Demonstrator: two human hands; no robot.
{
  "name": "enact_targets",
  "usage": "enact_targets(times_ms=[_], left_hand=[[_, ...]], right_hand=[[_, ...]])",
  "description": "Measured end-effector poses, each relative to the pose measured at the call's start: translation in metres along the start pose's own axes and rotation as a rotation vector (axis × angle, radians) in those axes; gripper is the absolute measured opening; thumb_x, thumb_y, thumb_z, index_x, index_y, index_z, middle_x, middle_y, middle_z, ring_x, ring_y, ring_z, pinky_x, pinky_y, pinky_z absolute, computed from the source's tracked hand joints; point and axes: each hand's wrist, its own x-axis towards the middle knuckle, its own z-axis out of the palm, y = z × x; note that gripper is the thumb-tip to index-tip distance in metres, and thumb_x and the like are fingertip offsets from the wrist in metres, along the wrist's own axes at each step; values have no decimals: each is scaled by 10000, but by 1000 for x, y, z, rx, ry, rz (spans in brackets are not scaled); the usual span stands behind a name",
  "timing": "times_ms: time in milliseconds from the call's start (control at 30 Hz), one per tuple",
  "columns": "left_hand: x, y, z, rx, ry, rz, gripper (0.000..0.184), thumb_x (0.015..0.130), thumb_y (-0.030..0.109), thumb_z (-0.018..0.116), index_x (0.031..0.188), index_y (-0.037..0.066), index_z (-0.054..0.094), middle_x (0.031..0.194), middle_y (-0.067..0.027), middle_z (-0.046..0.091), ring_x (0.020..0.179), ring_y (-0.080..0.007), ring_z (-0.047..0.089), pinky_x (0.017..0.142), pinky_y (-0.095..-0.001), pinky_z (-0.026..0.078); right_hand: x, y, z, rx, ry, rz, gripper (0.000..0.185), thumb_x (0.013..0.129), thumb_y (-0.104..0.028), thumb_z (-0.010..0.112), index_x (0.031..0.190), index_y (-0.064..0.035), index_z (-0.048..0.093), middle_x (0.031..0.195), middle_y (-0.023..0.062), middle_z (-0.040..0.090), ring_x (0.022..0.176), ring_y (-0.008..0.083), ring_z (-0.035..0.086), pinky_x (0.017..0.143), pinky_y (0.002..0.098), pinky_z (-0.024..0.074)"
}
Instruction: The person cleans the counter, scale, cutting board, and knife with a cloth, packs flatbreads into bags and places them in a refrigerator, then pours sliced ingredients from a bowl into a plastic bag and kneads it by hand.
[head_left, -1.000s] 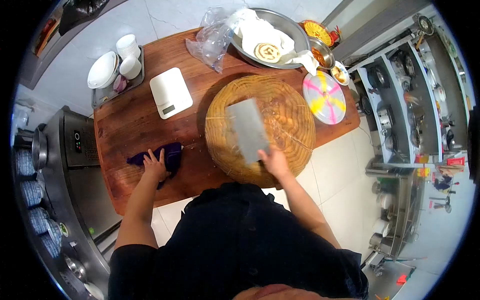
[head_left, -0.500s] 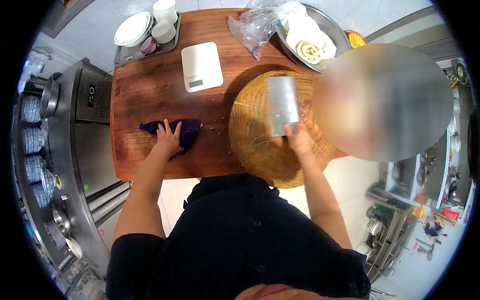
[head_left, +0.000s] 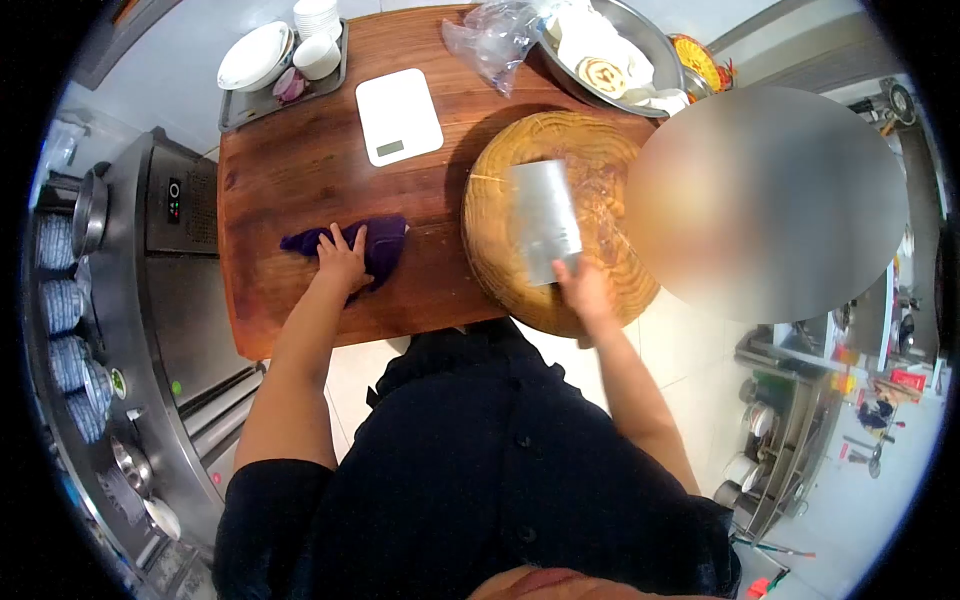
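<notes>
head view: my right hand (head_left: 588, 290) is gripping a broad metal cleaver (head_left: 546, 218), its fingers wrapping narrowly around the near end, so the handle is hiding inside my grasp. the blade is lying flat-side up over the round wooden chopping block (head_left: 495, 240), pointing away from me; whether it is touching the wood i cannot tell. my left hand (head_left: 343, 262) is resting palm-down on a dark purple cloth (head_left: 385, 240), fingers spreading wide across it, and the crumpled cloth is lying on the left part of the brown tabletop (head_left: 430, 285), well apart from the block. beyond the cloth, a white scale (head_left: 398, 112) is sitting with its small display facing me. at the far left corner, a grey tray (head_left: 243, 108) is carrying a white dish (head_left: 254, 55), a single white cup (head_left: 317, 57), a stack of cups (head_left: 317, 17) and a small purple piece (head_left: 290, 85). behind the block, a metal basin (head_left: 652, 48) is holding white fabric (head_left: 580, 38) and a round, brown-swirled piece (head_left: 602, 75), while a clear plastic bag (head_left: 490, 45) is lying just beside it. a blurred oval is covering the area to the right of the block.
</notes>
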Motion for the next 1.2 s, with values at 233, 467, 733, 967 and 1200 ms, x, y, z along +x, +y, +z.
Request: enact_targets(times_ms=[233,467,733,967,1200], left_hand=[[-10,-2,-8,-30,13,35,1038,749,495,691,1483,212,13,1459,-360,17,1303,-572,159,1053,-563,235],[-14,-2,-11,-62,5,42,1030,754,487,689,1482,206,17,1452,-371,-8,1306,-574,142,1061,-570,210],[-11,4,-11,-28,-30,59,1056,764,476,686,1475,200,-43,1458,-357,-3,1309,-570,129,1073,-557,188],[-17,-4,-8,-66,42,94,1049,744,482,700,1479,199,7,1447,-377,2,1289,-587,161,1062,-569,194],[-13,-6,-6,-73,47,76,1045,740,505,696,1481,207,22,1449,-376,-6,1299,-589,129,1060,-577,190]], right_hand=[[-48,-26,23,102,63,18,458,863,-416,586,956,30,532,813,284,623,768,443,613,698,484,492],[-141,106,-26,398,327,712,335,893,-310,590,909,15,510,584,92,539,435,166,517,373,313,434],[-92,-30,54,169,76,227,493,845,-440,605,951,38,550,842,301,610,832,451,598,738,485,478],[-102,11,10,417,190,376,419,868,-402,593,915,13,556,679,146,599,588,259,589,535,375,478],[-112,121,-13,322,325,644,362,868,-342,611,910,7,525,625,101,558,480,180,526,441,335,460]])
